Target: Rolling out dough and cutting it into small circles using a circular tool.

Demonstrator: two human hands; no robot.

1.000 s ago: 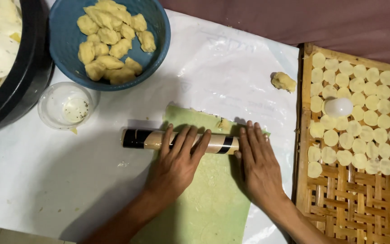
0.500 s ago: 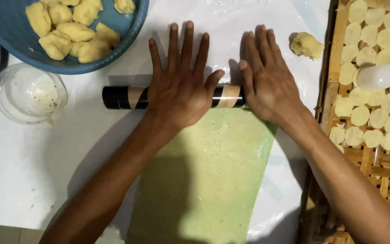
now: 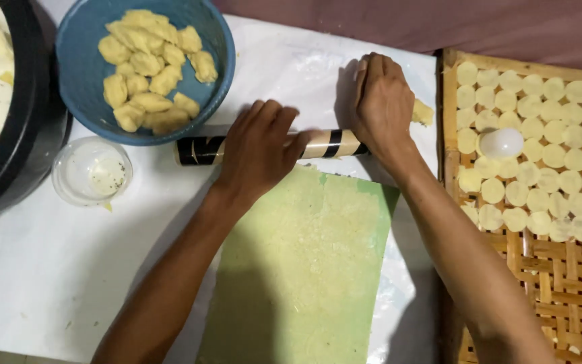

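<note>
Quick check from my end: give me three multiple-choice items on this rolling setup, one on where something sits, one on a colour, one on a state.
1. Where does the blue bowl of dough pieces sit?
A. on the woven tray
B. at the far left of the white sheet
C. on the green mat

2. What colour is the mat under the rolled dough?
A. red
B. black
C. green

3. How is the left hand placed?
A. resting on the rolling pin
B. inside the bowl
C. on the tray

Answers: B, the bowl stands beyond the pin, left of both hands; C, the mat shows green at its edges; A, the palm covers the pin's middle, while the right hand is at its right end.
</note>
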